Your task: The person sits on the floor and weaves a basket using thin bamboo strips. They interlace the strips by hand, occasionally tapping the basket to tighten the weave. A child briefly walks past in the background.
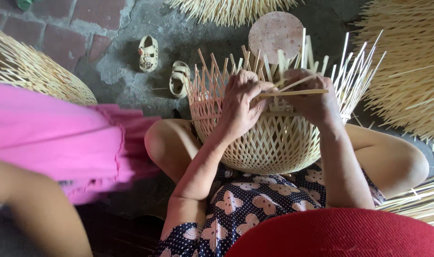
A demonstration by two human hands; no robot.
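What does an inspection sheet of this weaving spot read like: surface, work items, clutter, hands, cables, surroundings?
Surface: grey concrete floor, brick patch at the upper left.
Job's things: half-woven bamboo basket on the lap, loose strip ends standing up; bamboo strip held level across the rim.
Clutter: pair of small sandals; round pinkish disc.
Grippers: left hand and right hand both pinch the strip.
Cables: nothing seen.
Surroundings: other bamboo pieces around; a person in pink cloth at left.
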